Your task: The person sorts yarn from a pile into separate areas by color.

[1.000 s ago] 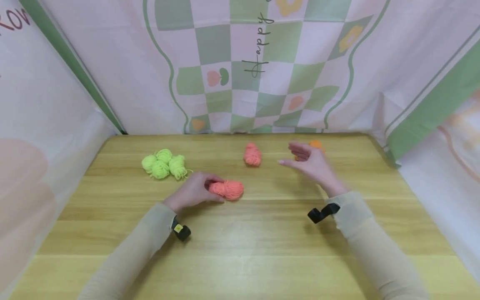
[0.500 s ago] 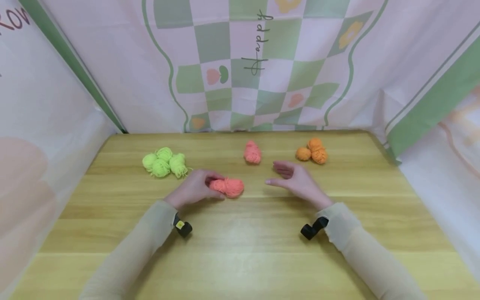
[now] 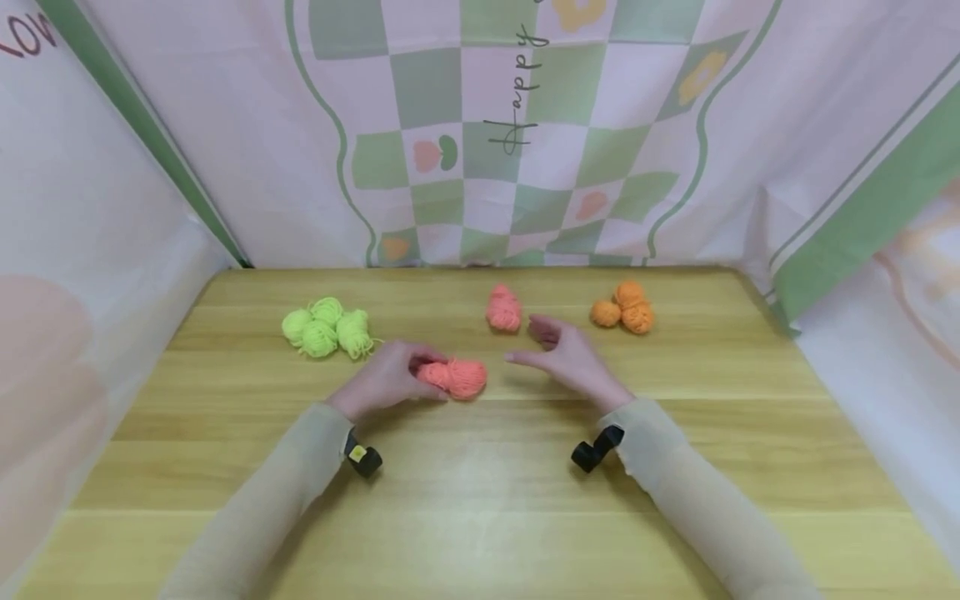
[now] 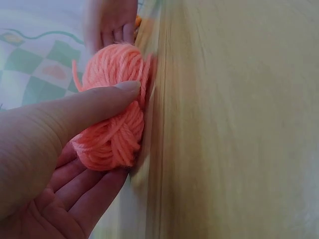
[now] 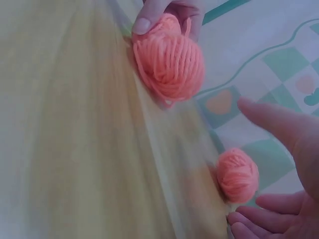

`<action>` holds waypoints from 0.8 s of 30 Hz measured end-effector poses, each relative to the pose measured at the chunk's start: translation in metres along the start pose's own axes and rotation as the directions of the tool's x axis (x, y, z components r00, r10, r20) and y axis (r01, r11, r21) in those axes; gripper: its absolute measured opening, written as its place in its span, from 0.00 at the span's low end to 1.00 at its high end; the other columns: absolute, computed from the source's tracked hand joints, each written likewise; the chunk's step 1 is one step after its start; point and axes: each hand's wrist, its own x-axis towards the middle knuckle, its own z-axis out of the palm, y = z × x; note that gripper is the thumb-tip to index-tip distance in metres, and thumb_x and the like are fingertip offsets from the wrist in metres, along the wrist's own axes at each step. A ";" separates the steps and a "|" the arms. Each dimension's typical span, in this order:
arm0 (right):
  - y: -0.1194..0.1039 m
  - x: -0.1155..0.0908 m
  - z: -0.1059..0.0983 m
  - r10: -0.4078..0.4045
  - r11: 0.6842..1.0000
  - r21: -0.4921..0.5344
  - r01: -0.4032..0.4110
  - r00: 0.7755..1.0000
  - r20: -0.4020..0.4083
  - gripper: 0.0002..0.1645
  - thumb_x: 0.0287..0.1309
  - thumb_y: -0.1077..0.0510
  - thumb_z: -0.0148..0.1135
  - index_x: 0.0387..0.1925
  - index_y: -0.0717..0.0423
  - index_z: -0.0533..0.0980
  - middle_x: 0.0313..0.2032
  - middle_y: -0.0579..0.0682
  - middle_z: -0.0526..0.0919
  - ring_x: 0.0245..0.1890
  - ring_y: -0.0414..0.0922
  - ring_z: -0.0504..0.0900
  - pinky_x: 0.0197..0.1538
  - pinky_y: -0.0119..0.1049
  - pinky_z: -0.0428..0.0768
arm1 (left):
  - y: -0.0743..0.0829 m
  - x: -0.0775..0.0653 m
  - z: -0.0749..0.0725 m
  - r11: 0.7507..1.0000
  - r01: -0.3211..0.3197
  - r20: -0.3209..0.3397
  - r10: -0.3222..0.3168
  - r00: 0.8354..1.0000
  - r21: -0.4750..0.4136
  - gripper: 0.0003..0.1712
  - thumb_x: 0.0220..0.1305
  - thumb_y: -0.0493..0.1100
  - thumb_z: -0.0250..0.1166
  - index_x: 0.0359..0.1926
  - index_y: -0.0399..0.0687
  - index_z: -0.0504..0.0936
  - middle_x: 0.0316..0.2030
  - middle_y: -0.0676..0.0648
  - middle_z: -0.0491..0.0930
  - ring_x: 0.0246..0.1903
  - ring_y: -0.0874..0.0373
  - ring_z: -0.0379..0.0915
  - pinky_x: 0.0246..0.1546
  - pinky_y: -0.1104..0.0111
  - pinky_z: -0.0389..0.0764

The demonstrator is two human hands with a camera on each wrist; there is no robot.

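Note:
My left hand [image 3: 388, 379] holds a coral-pink skein of yarn [image 3: 461, 379] by its left end. In the left wrist view, the thumb lies across the skein [image 4: 117, 64] near its pinched-in middle, and the fingers are behind and below it. To the right of that skein my right hand [image 3: 567, 357] is held with thumb and fingers apart and nothing between them. A second, smaller pink ball of yarn [image 3: 504, 308] sits further back, just left of the right fingertips; a gap shows between them.
Several lime-green yarn balls [image 3: 321, 337] cluster at the back left of the wooden table [image 3: 480, 517], one with a loose strand. Orange yarn balls [image 3: 633, 308] lie together at the back right. A patterned cloth [image 3: 495, 150] hangs behind the table's far edge.
My right hand has moved left and a little toward me, away from the orange yarn to near the pink yarn. The left hand and its skein have stayed about where they were.

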 end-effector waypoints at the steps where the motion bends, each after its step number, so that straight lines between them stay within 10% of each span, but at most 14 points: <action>1: -0.001 0.004 0.003 0.013 1.000 -0.008 -0.013 1.000 -0.008 0.58 0.51 0.40 0.79 0.75 0.61 0.62 0.68 0.60 0.72 0.65 0.56 0.72 0.68 0.51 0.71 | 0.000 0.000 0.000 1.000 0.000 0.001 0.000 1.000 0.000 0.30 0.48 0.46 0.84 0.53 0.47 0.87 0.44 0.54 0.85 0.43 0.61 0.79 0.49 0.63 0.81; 24: -0.013 0.066 0.013 0.085 0.988 -0.118 -0.099 0.989 -0.121 0.46 0.51 0.44 0.79 0.65 0.62 0.71 0.53 0.58 0.78 0.53 0.54 0.75 0.58 0.48 0.76 | 0.000 0.002 -0.001 1.000 -0.009 -0.007 0.009 1.000 0.019 0.30 0.47 0.46 0.85 0.52 0.46 0.87 0.42 0.54 0.86 0.40 0.60 0.79 0.44 0.64 0.81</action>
